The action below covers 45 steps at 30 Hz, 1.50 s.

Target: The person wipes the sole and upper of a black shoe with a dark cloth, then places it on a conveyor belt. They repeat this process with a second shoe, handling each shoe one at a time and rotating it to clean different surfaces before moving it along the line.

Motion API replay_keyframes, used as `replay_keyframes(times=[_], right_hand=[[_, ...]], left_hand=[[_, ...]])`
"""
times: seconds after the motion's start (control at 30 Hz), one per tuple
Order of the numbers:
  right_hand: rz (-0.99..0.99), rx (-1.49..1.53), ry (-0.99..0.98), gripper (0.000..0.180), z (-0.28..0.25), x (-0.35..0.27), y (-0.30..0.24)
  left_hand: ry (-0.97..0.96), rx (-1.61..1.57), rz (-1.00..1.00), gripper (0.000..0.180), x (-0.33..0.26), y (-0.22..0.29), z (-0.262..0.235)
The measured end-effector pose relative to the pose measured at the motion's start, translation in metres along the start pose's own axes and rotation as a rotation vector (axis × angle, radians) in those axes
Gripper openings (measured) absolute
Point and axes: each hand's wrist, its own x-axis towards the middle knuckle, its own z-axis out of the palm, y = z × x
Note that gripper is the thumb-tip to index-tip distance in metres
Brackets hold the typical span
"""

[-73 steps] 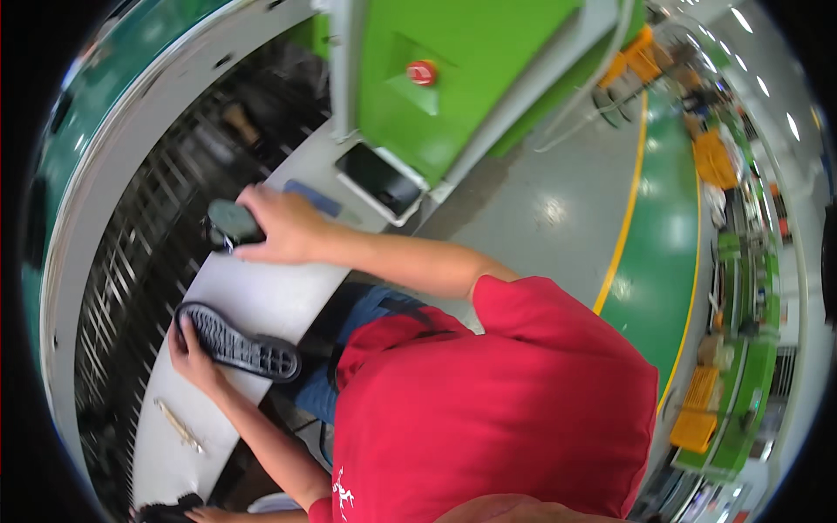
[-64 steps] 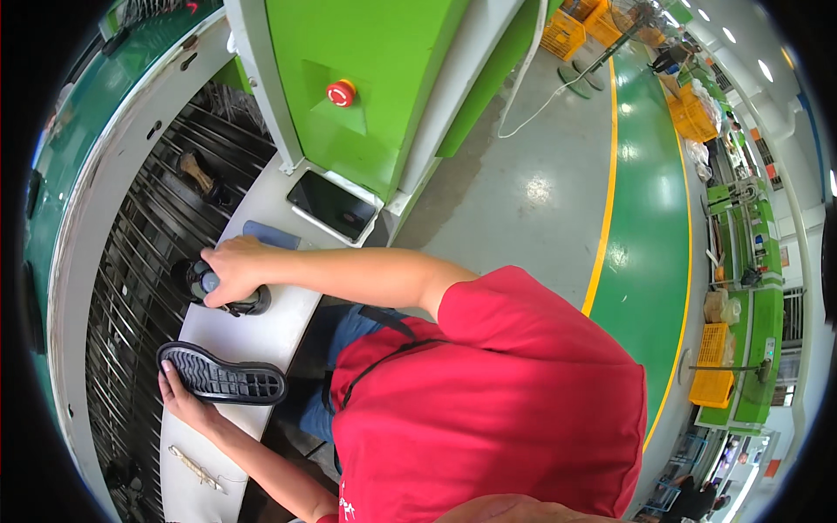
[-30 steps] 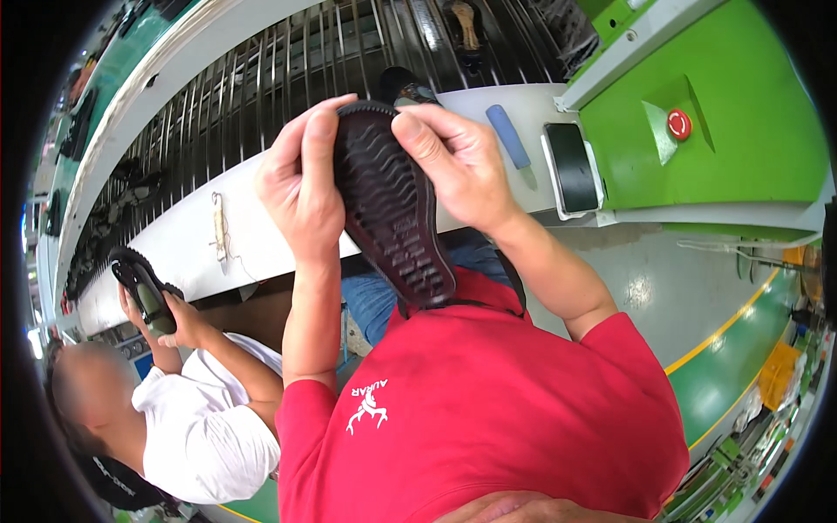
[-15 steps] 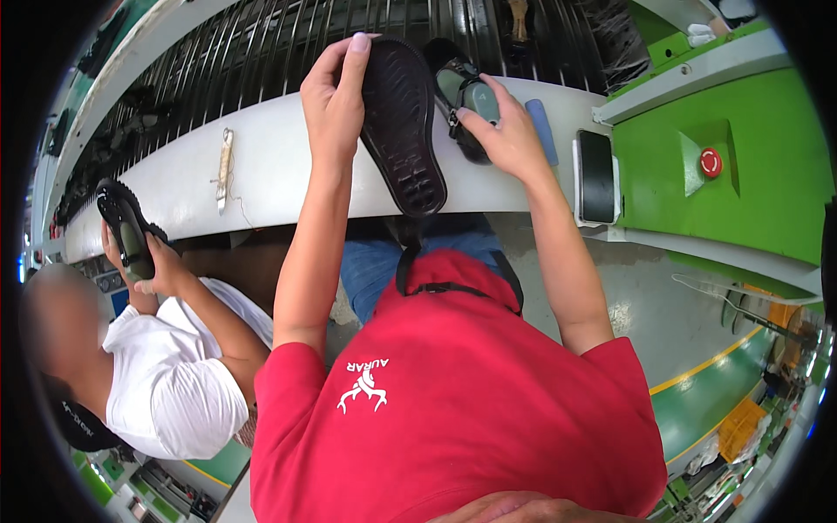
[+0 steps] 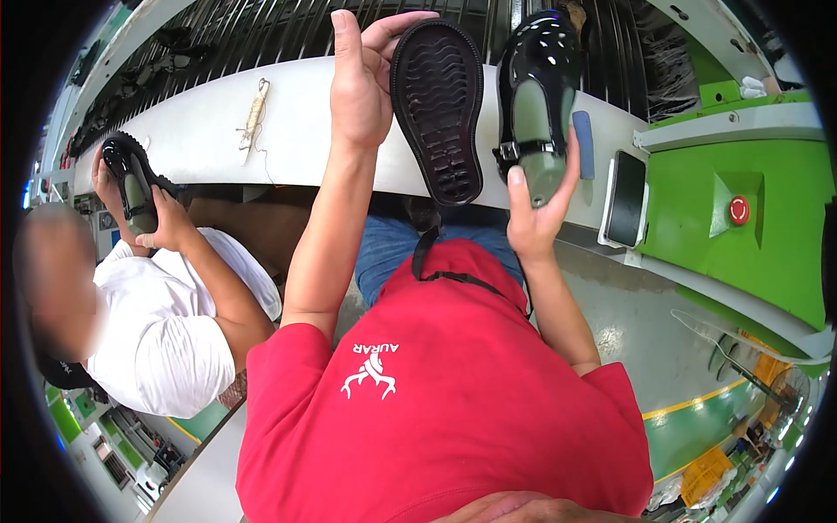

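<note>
My left hand (image 5: pixel 362 87) holds a black rubber shoe sole (image 5: pixel 438 113) by its left edge. Its fingers go behind the sole, while the thumb stands away from it. The sole's ridged, wavy face shows. In my right hand (image 5: pixel 545 213) is a glossy black strapped shoe upper (image 5: pixel 542 48), fitted on a green shoe last (image 5: pixel 528 113). The thumb presses near the buckle and the fingers wrap the heel end from the right. Toe pointing away from me, the shoe is held beside the sole with a gap between them.
A white bench (image 5: pixel 305 113) runs below dark metal rods. On it lie a string-wound stick (image 5: pixel 254 118), a blue bar (image 5: pixel 583 144) and a phone (image 5: pixel 625 199). A green machine housing with a red button (image 5: pixel 739 209) stands right. At left, another person holds a similar black shoe (image 5: pixel 131 179).
My right hand has turned the shoe from tilted to nearly straight, with its toe away from me and its top showing. My left thumb has come off the sole's edge.
</note>
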Motion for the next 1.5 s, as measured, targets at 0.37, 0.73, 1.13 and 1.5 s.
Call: replay_keyframes(times=[0.37, 0.73, 1.13, 1.5], right_hand=[[0.007, 0.262, -0.077, 0.098, 0.018, -0.048, -0.015], [-0.118, 0.048, -0.224, 0.094, 0.015, -0.061, -0.005], [-0.109, 0.007, -0.242, 0.092, 0.016, -0.056, -0.012], [-0.125, 0.002, -0.235, 0.092, 0.014, -0.058, -0.012]], left_hand=[[0.08, 0.168, 0.082, 0.033, -0.023, 0.015, 0.036], [-0.098, 0.343, 0.293, 0.062, -0.041, 0.026, 0.036], [0.018, 0.227, 0.153, 0.064, -0.044, 0.024, 0.046], [0.027, 0.239, 0.145, 0.06, -0.045, 0.025, 0.049]])
